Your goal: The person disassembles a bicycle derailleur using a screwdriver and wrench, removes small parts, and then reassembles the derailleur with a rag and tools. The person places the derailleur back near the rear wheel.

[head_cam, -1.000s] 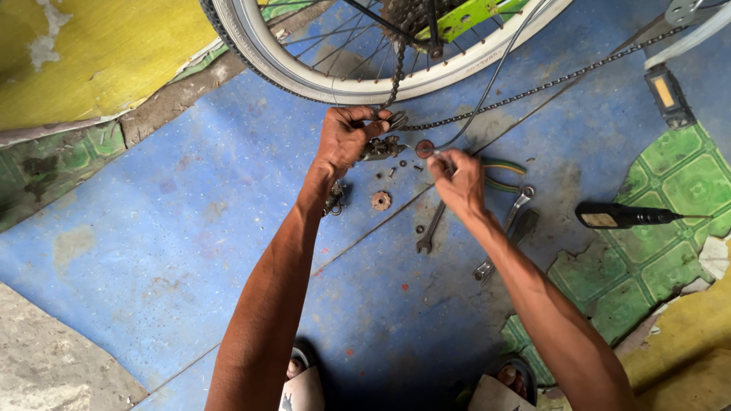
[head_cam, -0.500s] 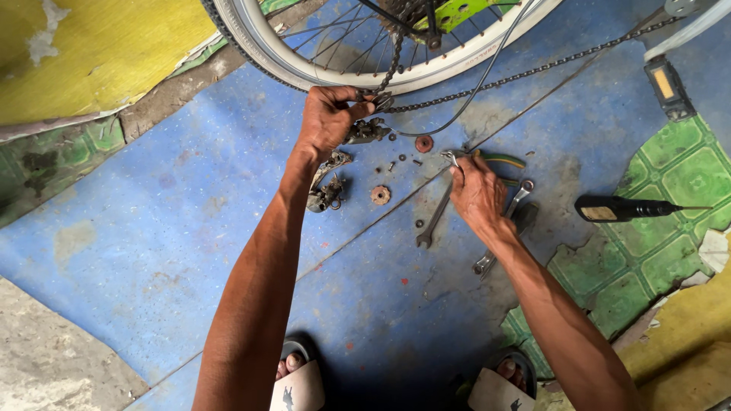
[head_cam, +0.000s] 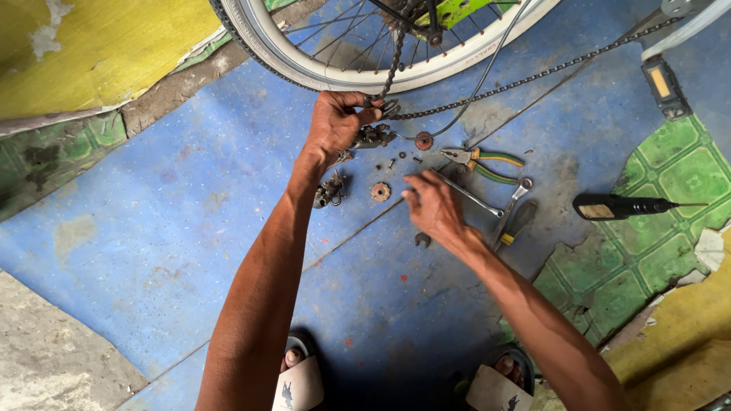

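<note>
Left hand (head_cam: 335,122) pinches derailleur (head_cam: 371,137) at chain (head_cam: 518,80), wheel (head_cam: 381,65) at 12 o'clock; right hand (head_cam: 432,205), fingers loosely curled, hovers over small cog (head_cam: 380,192) at its 9 o'clock.

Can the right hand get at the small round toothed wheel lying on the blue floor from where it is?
Probably yes. The right hand hovers just beside the small toothed wheel, fingers pointing toward it, with only bare blue floor between them. The left hand is busy higher up at the chain.

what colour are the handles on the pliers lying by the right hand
Green with yellow trim, on the pliers lying on the blue floor just beyond the right hand; the head view shows them.
</note>
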Demonstrator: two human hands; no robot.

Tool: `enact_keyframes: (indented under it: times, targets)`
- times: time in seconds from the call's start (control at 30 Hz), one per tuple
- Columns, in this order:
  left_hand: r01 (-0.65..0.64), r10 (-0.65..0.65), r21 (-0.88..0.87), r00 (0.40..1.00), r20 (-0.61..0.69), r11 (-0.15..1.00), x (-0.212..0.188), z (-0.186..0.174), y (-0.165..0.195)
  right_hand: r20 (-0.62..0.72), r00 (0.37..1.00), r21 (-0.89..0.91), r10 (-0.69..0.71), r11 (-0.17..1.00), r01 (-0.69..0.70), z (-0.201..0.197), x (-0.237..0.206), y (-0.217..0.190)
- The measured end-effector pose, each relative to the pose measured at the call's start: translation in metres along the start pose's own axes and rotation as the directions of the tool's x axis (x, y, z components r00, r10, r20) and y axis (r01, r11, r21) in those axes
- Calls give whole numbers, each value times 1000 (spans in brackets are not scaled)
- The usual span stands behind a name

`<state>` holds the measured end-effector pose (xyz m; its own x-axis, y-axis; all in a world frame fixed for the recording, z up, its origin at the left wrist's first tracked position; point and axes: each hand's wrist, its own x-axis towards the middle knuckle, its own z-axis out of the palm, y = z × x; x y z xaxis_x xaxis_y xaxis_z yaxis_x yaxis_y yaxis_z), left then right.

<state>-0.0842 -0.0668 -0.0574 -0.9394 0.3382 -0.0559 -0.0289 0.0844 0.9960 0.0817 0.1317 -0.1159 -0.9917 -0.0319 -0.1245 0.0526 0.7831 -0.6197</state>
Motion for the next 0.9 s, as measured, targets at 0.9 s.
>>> enact_keyframes:
  times: [0.9]
  targets:
    - [-75,75,88,997,1,993,2,-13,11,-299,928,-152,-223,971,184,-11,68,-6]
